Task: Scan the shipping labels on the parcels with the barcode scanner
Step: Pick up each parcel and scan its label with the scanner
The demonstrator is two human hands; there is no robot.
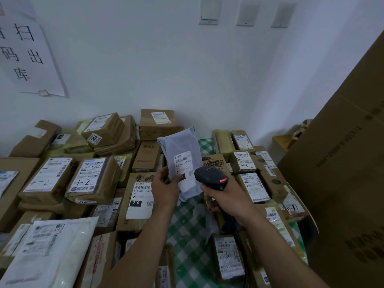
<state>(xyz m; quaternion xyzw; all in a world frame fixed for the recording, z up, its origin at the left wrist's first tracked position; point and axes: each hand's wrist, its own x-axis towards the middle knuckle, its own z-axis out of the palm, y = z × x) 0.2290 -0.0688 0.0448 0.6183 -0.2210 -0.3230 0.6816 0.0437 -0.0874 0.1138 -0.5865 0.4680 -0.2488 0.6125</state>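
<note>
The shipping label (183,166) faces the person and the scanner. It is stuck on the front of a grey poly mailer (180,148) held upright above the green checked cloth (187,227), in the gap between the stacks — lifted clear, I judge, so its barcode stands alone and no neighbouring label gets read by mistake. The left hand (165,189) grips the mailer at its lower left edge, with the thumb pressed across the label's bottom corner and the fingers curled behind. That hold leaves the barcode near the top of the label uncovered. Just to the right, the black barcode scanner (211,177) has its head close beside the label's lower right and its nose turned toward the mailer. A red light glows on its top, though it cannot be told whether a beam falls on the barcode. The right hand (225,199) is wrapped round the scanner's handle in a pistol hold, wrist cocked upward. Both forearms reach forward from the bottom of the view and converge over the cloth. Around them lie labelled cardboard parcels (93,177) on both sides and a white poly mailer (54,246) at the near left — with a large cardboard sheet (342,163) leaning at the right and a handwritten paper sign (27,55) on the wall
</note>
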